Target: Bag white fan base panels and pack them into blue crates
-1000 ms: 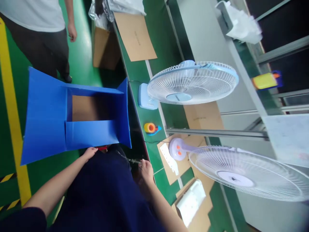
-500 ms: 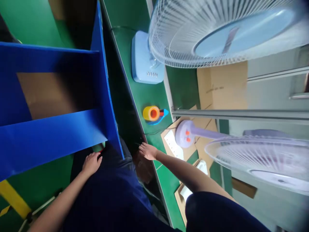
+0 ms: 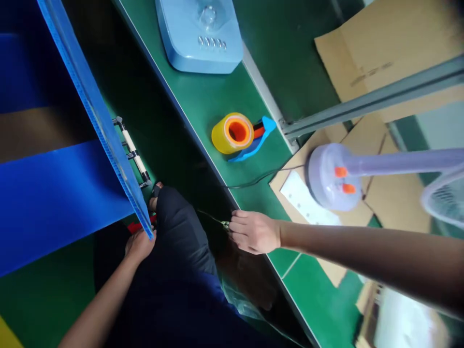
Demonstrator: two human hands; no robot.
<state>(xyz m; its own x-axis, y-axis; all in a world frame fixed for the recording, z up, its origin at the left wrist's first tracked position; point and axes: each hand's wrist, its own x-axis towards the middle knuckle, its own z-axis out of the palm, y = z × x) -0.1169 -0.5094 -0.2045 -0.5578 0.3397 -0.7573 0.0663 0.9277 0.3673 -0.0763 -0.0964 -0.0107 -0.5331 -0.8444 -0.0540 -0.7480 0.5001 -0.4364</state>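
Note:
My right hand (image 3: 253, 232) is closed over the bench edge, pinching the end of a thin cord (image 3: 210, 216) with a small greenish-gold piece at the fingertips. Most of that piece is hidden by the fingers. My left hand (image 3: 140, 246) is curled low beside my leg, at the corner of a blue corrugated plastic box (image 3: 65, 186). A red object (image 3: 142, 224) shows at its fingers, partly covered by the box panel, and its kind is unclear.
On the green bench (image 3: 195, 96) stand a light blue fan base (image 3: 203, 58), a yellow tape roll (image 3: 226, 135) with a blue-and-red dispenser (image 3: 253, 145), and a lilac fan (image 3: 329, 176) on cardboard. A metal post (image 3: 362, 99) rises behind. A pipe frame (image 3: 134, 152) shows beyond the box.
My view has turned and come closer to the bench. My right hand has closed more, with the cord end now showing at its fingers. My left hand is now nearer the box corner.

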